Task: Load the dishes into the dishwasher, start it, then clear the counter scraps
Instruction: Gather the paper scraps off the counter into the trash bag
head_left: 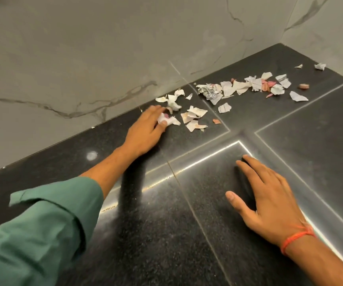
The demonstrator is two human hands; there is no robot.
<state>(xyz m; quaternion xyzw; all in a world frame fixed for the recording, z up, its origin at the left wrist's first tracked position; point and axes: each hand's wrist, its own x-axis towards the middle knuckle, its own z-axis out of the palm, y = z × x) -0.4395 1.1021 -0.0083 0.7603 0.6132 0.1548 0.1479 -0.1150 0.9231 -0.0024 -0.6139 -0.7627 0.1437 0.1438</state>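
Observation:
Several torn paper scraps (230, 88), white with some pink, lie scattered along the back of the black granite counter (166, 223), toward the right corner. My left hand (145, 129) reaches out to the nearest scraps and pinches a crumpled white-and-pink scrap (167, 120) between thumb and fingers. My right hand (269, 199) lies flat on the counter nearer to me, fingers spread and straight, holding nothing. A small brown scrap (303, 86) sits apart at the far right.
A grey marble-patterned wall (83, 69) runs along the back of the counter and meets a second wall at the right corner. Bright seams cross the counter surface. My green sleeve (42, 223) covers the left forearm.

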